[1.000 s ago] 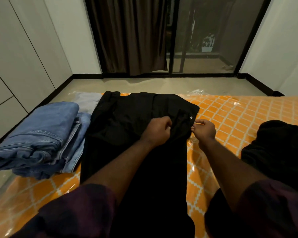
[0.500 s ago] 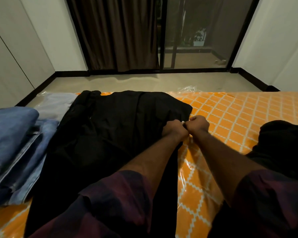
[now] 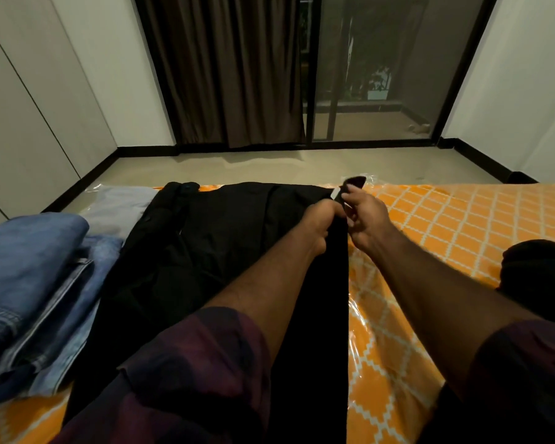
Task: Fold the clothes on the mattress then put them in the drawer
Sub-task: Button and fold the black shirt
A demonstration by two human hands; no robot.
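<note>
Black matte cloth covers the middle of the mattress (image 3: 468,219): a black garment (image 3: 205,257) spread flat, its right edge running straight from near to far, its left side rumpled into soft ridges. Both hands meet at its far right corner. The left hand (image 3: 319,219) has its fingers curled round the fabric at the edge. The right hand (image 3: 364,216), touching the left, pinches the corner between thumb and fingers and holds it raised, a small pale tag (image 3: 336,194) showing beside the knuckles. The mattress is orange with a white lattice print under crinkled clear plastic that glints along the garment's right edge, and a broad bare stretch lies to the right. At the right edge sits a dark heap (image 3: 539,270) of cloth. Against the garment's left side rests a stack of folded blue denim (image 3: 29,267) with thick rounded folds; beyond it lies a pale blue piece (image 3: 119,206). Past the far edge, smooth grey floor (image 3: 237,165) runs to a brown pleated curtain (image 3: 231,75) and a glass door (image 3: 375,75).
</note>
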